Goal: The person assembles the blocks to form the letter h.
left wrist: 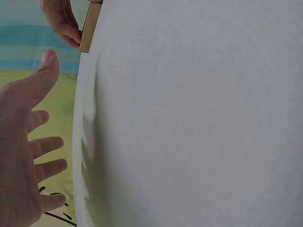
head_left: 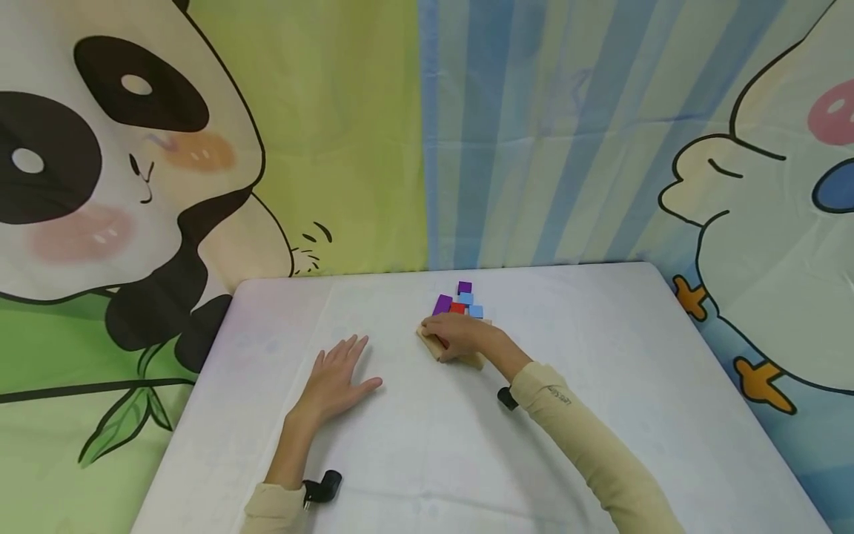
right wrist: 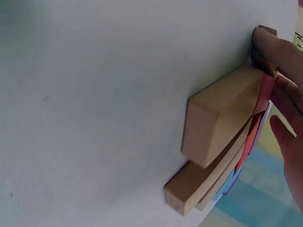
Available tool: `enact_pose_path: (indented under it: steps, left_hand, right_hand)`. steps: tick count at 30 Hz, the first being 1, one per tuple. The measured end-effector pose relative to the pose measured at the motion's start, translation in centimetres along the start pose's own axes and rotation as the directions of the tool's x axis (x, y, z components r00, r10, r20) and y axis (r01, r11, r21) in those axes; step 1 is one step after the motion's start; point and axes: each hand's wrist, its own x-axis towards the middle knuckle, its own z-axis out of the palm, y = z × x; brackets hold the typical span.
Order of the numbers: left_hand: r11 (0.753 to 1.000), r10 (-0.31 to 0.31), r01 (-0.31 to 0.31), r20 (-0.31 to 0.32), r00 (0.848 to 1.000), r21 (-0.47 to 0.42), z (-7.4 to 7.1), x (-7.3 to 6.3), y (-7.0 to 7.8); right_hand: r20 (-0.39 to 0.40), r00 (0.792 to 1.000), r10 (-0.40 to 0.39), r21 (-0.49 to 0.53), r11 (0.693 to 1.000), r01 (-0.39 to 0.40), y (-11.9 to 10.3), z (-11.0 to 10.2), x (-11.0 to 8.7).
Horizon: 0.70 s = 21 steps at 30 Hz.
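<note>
Wooden block (head_left: 428, 345), plain, 1: pinched by right hand (head_left: 457, 333), grip closed; best eased level, sparing red block (head_left: 457, 308), far side. Left hand (head_left: 333, 384), near left: spread, empty.

On the one bench (head_left: 634, 371), two purple blocks (head_left: 442, 304), two light-blue blocks (head_left: 476, 311), at least one red block (head_left: 457, 308), at least three plain wooden blocks (right wrist: 222, 104); over the bench, two hands (head_left: 333, 386) (head_left: 459, 334); behind it, two printed cartoon animals (head_left: 220, 170).
</note>
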Motion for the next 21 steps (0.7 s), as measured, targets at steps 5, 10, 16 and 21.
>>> enact_pose_path:
  steps: [5, 10, 16, 21]
  left_hand:
    - [1.000, -0.010, 0.010, 0.001, 1.000, -0.002, -0.2, -0.3, -0.2]
    - [1.000, -0.021, 0.021, 0.006, 1.000, 0.011, -0.3, -0.6, -0.5]
    - [0.999, -0.031, 0.031, -0.001, 1.000, 0.012, -0.7, -0.9, -1.0]
    - [0.999, -0.045, 0.045, 0.000, 0.999, 0.019, -1.0, -1.4, -1.3]
  right_hand:
    - [-0.064, 0.997, -0.039, 0.039, 0.998, 0.041, 0.0, 0.8, 0.4]
    - [-0.149, 0.988, -0.047, 0.049, 0.997, 0.055, -0.3, 1.7, 0.6]
    - [-0.221, 0.975, -0.028, 0.083, 0.995, 0.048, -1.5, 1.7, 0.9]
    - [-0.202, 0.979, 0.000, 0.103, 0.994, 0.021, -2.6, 1.8, 1.5]
